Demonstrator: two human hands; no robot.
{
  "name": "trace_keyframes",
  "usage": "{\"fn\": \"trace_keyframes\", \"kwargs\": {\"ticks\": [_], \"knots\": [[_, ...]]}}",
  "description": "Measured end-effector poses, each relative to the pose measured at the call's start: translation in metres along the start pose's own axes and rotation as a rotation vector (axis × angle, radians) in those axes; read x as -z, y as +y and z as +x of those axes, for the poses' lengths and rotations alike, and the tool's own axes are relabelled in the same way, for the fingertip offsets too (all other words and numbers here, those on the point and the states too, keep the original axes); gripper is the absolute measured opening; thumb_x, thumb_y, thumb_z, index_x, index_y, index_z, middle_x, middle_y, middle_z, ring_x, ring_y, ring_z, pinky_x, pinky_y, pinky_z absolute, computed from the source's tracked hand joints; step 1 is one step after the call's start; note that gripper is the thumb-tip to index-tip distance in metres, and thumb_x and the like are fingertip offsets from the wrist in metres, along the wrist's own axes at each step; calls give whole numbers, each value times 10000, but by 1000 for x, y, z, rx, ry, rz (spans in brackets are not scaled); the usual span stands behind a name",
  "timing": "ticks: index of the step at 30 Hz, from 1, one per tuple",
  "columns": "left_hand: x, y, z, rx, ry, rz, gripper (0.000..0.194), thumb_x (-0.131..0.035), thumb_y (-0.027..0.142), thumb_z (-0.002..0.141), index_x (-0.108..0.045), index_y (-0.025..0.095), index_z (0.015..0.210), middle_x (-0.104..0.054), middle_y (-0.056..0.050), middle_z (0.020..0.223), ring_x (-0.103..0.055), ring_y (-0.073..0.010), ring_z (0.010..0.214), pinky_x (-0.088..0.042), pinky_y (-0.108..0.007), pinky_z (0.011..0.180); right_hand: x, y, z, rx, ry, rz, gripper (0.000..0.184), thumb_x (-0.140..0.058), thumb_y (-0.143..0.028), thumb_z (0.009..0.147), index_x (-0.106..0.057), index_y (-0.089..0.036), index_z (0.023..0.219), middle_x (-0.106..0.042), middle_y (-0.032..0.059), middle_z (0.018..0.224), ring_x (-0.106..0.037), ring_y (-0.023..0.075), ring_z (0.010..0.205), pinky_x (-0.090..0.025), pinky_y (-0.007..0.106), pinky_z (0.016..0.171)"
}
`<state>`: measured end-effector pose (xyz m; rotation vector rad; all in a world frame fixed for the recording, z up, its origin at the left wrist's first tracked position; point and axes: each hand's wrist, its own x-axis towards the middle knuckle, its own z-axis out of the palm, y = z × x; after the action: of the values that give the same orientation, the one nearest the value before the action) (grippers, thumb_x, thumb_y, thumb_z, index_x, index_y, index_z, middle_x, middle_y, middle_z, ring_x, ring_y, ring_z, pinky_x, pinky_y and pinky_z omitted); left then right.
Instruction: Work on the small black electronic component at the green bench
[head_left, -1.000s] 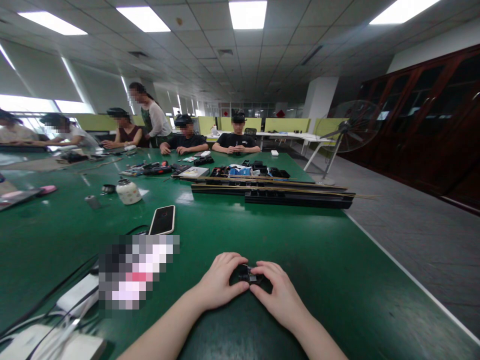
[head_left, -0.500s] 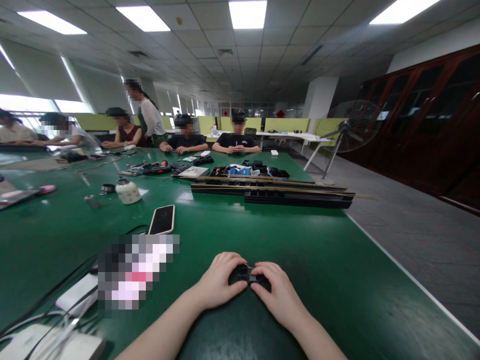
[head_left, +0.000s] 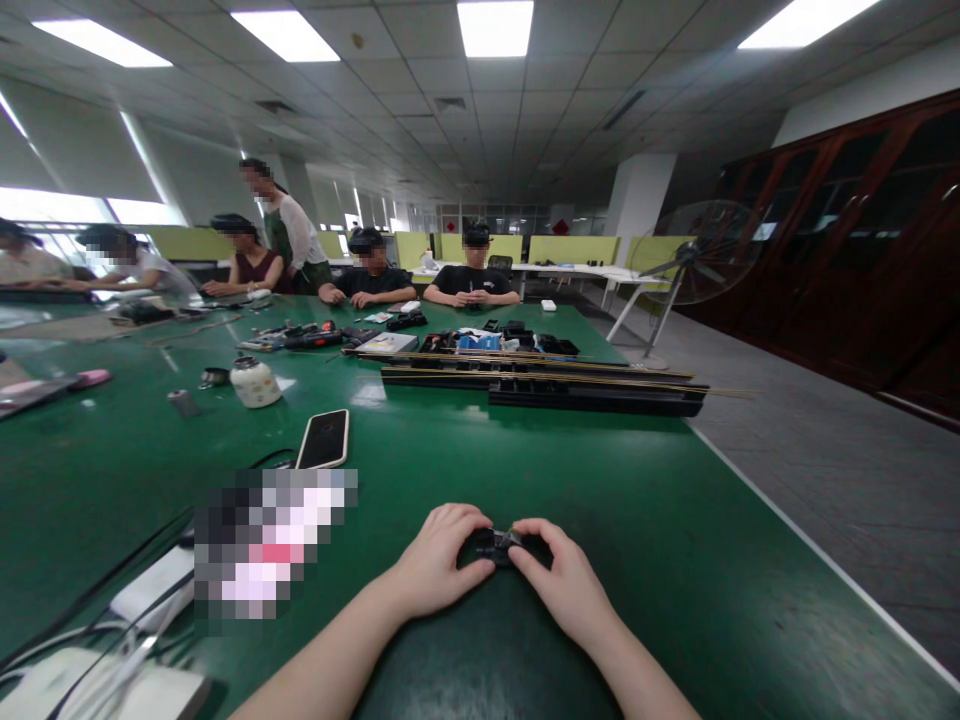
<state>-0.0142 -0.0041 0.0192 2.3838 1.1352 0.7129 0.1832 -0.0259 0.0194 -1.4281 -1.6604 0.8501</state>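
Low in front of me, a small black part point(head_left: 491, 548) lies at the green table's surface between my two hands. My left hand point(head_left: 444, 555) is closed round its left end, with the thumb at the near side and the fingers at the far side. At the right end my right hand point(head_left: 561, 570) pinches a small dark grey piece point(head_left: 511, 539) between thumb and forefinger. This piece touches or sits just over the black part; I cannot tell which. Fine details of both are too small to make out.
Long black rails point(head_left: 600, 400) with thin brass-coloured rods lie across the table ahead. Left of my hands are a phone point(head_left: 325, 440), a white jar point(head_left: 255, 382) and a white power strip point(head_left: 154, 590) with cables. Several people sit at the far side; one person stands.
My right hand has shifted slightly right, and the small grey piece in its fingers is now raised and tilted. My left hand stays in place. The standing person in the background has turned.
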Motion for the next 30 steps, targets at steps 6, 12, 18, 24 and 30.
{"fn": "trace_keyframes", "kwargs": {"ticks": [6,12,18,24,30], "knots": [[1,2,0,8,-14,-4,315,-621,257,761,-539,242,1065,-554,-50,1110,-476,-242,1071,-354,-389,949,0,4,3,7,23,76,151,-560,-295,754,-592,-210,875,-671,30,885,-618,198,885,-456,342,856],[1,2,0,12,-15,-2,316,-624,264,758,-545,243,1064,-559,-47,1104,-480,-241,1068,-355,-385,947,-3,11,5,-4,90,142,212,-585,-335,744,-596,-198,906,-684,59,894,-634,217,884,-483,369,849],[1,1,0,8,-11,-4,310,-623,270,762,-545,243,1061,-560,-48,1107,-479,-241,1068,-355,-385,950,-3,12,5,-33,107,199,296,-577,-369,756,-605,-189,989,-689,88,987,-630,234,961,-461,405,914],[1,2,0,12,-14,1,312,-623,271,761,-549,242,1063,-561,-49,1103,-480,-243,1069,-353,-388,952,-3,16,8,-38,114,257,302,-574,-381,756,-606,-177,976,-693,97,970,-635,238,942,-459,421,910],[1,1,1,5,-9,13,318,-631,265,761,-549,236,1067,-563,-43,1103,-484,-230,1066,-356,-369,951,-3,16,10,-85,122,367,375,-609,-447,712,-599,-164,959,-694,114,963,-638,247,936,-457,423,903]]}}
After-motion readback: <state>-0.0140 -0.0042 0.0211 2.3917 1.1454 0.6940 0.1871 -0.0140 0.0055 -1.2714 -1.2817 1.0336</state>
